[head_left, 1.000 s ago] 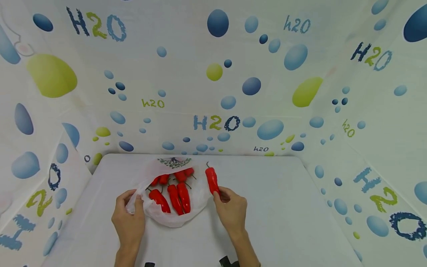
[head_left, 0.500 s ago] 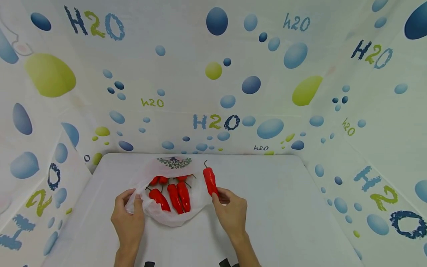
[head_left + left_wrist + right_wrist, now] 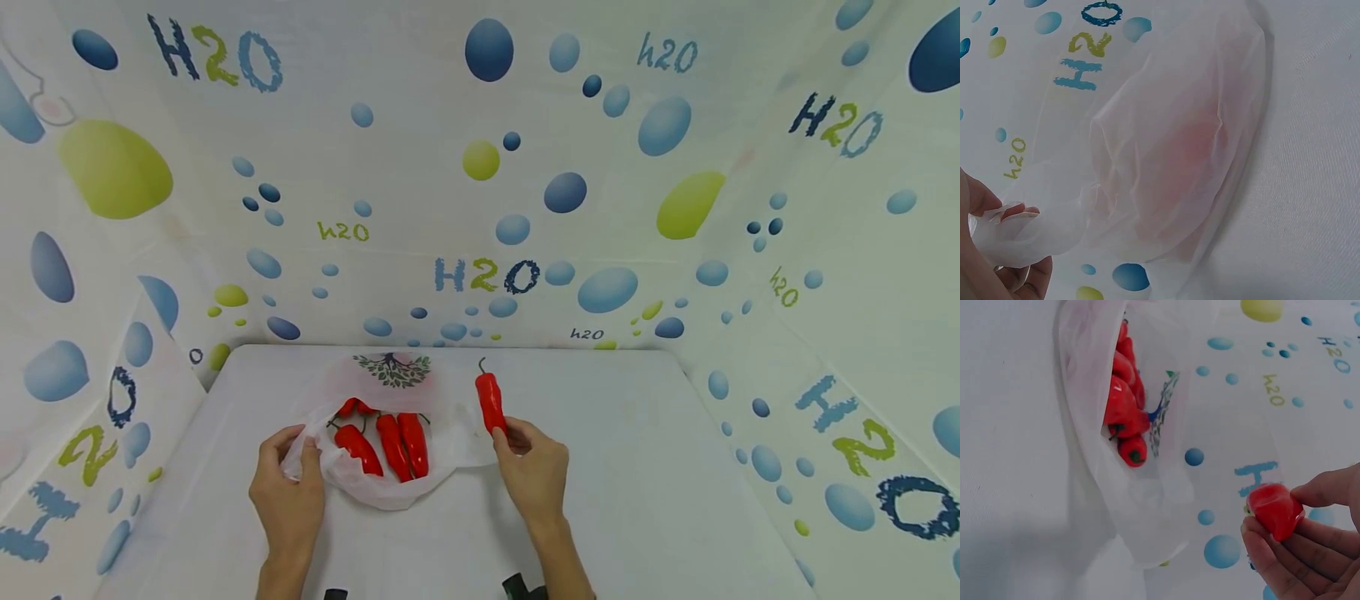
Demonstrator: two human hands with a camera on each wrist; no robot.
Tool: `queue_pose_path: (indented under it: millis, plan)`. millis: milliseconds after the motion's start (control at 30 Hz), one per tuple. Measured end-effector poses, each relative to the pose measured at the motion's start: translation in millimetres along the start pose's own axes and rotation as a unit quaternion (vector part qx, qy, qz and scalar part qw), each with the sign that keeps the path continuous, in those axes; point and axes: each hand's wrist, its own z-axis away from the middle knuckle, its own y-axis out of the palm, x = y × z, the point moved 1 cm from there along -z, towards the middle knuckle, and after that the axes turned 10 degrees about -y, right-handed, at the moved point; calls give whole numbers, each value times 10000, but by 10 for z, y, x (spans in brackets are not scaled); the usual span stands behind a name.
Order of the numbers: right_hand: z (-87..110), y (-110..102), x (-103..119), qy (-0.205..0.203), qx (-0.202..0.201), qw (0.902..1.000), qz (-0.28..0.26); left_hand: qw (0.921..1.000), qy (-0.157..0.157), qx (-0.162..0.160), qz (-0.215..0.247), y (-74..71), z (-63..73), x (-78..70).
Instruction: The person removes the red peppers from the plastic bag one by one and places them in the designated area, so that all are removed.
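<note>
- Table (image 3: 675,467): white top, carried the bag near its middle, toward the near edge; unchanged over the last second.
- Plastic bag (image 3: 390,487): thin, translucent, mouth held open; several red peppers (image 3: 393,442) lay inside, fewer visible at the far end than a second before.
- Left hand (image 3: 288,492): fingers pinched the bag's left rim; position unchanged.
- Right hand (image 3: 532,467): fingertips gripped the lower end of a single red pepper (image 3: 491,402), stem up; it had shifted rightward, away from the bag's mouth.
- Judgement: the pepper was outside the bag, apparently being taken out.
</note>
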Motion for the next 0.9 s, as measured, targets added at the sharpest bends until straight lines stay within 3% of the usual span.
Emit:
queue_pose_path:
  millis: [300, 900]
  plan:
    - [-81, -50, -183, -214, -135, 9995, 202, 9999, 77, 7, 95, -4, -7, 23]
    - [-248, -120, -735, 211, -229, 9972, 672, 10000, 1, 21, -8, 22, 5, 23]
